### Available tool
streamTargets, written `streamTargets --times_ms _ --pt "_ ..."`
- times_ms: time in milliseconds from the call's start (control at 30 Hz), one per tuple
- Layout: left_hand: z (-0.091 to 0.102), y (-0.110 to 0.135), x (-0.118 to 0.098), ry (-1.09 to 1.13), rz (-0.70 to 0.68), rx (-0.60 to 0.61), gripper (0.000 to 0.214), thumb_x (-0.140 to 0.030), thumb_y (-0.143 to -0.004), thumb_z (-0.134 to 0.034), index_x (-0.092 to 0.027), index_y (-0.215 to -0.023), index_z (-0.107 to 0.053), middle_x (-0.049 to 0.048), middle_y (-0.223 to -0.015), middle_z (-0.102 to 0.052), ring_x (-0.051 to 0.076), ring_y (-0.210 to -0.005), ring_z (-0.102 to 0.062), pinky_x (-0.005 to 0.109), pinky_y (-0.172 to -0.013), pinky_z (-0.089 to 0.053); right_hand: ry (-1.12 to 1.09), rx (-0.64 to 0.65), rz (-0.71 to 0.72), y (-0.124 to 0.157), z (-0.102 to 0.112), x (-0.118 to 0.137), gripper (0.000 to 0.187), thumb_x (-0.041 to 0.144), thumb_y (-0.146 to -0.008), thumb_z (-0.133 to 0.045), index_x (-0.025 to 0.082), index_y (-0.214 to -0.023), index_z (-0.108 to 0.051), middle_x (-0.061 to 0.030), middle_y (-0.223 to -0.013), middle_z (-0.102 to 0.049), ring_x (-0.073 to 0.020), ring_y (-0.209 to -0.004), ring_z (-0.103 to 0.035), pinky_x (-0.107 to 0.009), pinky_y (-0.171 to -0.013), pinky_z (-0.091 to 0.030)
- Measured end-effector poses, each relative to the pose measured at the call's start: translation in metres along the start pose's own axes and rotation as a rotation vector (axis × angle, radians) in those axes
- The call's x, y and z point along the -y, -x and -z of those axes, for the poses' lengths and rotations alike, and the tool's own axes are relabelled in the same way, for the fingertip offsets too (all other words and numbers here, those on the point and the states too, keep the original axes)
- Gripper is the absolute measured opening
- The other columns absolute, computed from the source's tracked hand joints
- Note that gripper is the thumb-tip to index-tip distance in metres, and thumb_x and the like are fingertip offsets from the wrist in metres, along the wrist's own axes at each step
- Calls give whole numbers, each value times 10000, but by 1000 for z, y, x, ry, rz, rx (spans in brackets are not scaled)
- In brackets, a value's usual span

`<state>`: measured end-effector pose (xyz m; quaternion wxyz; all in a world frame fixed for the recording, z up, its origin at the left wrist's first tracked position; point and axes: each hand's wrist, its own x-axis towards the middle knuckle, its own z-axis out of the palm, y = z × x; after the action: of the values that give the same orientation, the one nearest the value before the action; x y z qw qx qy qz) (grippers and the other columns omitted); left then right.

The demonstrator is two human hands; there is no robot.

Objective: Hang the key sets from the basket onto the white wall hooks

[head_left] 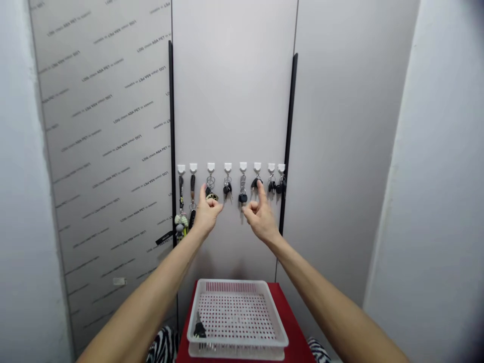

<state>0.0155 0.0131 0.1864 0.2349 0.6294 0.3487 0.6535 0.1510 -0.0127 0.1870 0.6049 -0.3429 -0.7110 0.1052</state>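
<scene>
Hooks [228,167]: eight white ones in a row on the pale wall [234,101], between two black bars [291,126], and keys or straps hang from each.
Left hand [207,213]: up by the third hook, its pointer finger and thumb spread apart, in front of a bunch of keys with a round gold bit [214,197]. I can't tell if it touches them.
Right hand [262,214]: pointer finger up, thumb out sideways, so a gap is between them. The fingertip is over the black key [255,183] on the sixth hook, but I can't tell if they touch. The thumb is near the long key bunch [243,197] on the fifth.
Fourth hook: small black keys [227,189], between the hands.
First hook: a dark strap [181,184] with little toys [179,228] below.
Basket [238,342]: white, full of holes, with one dark key [199,330] in its near left corner.
Bench [297,325]: red, under the basket.
</scene>
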Motion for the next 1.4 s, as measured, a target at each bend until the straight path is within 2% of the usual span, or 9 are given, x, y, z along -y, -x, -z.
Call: streamTargets --times_ms 367,467,567,633,733,867,1033,1267,1400 --pt "5 8 4 29 -26 112 733 -138 -579 -478 -198 -1179 -62 -95 -502 -384 21 -455 -358 143 -525 -318 -81 81 -4 -7 -22 7 705 152 -630 -395 198 -1206 8 90 -452 -348 -49 -393 -317 -175 -428 -326" --pt "17 0 20 -22 35 72 683 -158 -578 -487 -179 -1161 -132 -89 -499 -406 27 -440 -368 154 -515 -329 -71 240 -130 -6 -32 -7 633 185 -633 -399 186 -1198 -114 82 -460 -383 -44 -378 -337 -172 -404 -323" --pt "35 -14 36 -144 132 -126 566 -157 -574 -482 -154 -1095 -262 -52 -565 -463 48 -488 -418 175 -534 -353 36 466 -293 -10 -47 -26 507 218 -609 -436 131 -1102 -353 20 -575 -497 -61 -438 -428 -191 -433 -353" --pt "48 -27 43 -266 154 -325 508 -143 -558 -485 -150 -1041 -325 3 -724 -506 74 -607 -467 191 -585 -369 121 399 -307 -20 -58 -35 458 232 -606 -447 107 -1045 -421 -32 -720 -541 -88 -555 -483 -213 -525 -382" --pt "61 -47 48 -458 156 -493 507 -164 -526 -518 -161 -1005 -352 65 -957 -467 131 -811 -465 220 -656 -370 209 106 -293 -45 -77 -42 458 244 -616 -440 98 -1049 -413 -78 -885 -527 -125 -736 -490 -242 -678 -369" --pt "58 -64 53 -571 288 -319 451 -257 -512 -552 -154 -922 -395 88 -885 -521 176 -786 -496 254 -617 -379 192 -36 -342 -73 -105 -44 400 259 -589 -473 126 -965 -459 -73 -876 -532 -137 -780 -488 -245 -693 -370" --pt "50 -70 58 -506 348 -292 232 -225 -542 -526 -162 -751 -448 51 -711 -551 143 -630 -521 224 -513 -369 -88 83 -469 -84 -121 -39 229 280 -607 -440 161 -799 -475 3 -600 -516 -82 -439 -470 -210 -419 -382" --pt "69 -100 1 32 146 -286 58 -148 -631 -411 -152 -576 -394 -66 -431 -377 16 -319 -330 139 -357 -277 -230 -146 -377 -122 -99 -7 78 210 -627 -387 157 -578 -416 62 -407 -369 -41 -306 -363 -163 -332 -329" --pt "75 -119 -43 161 27 -302 92 -112 -631 -410 -149 -559 -366 -79 -399 -339 8 -314 -317 124 -353 -269 -280 -126 -320 -148 -95 27 56 194 -623 -390 158 -581 -399 66 -421 -385 -32 -313 -367 -156 -342 -336"
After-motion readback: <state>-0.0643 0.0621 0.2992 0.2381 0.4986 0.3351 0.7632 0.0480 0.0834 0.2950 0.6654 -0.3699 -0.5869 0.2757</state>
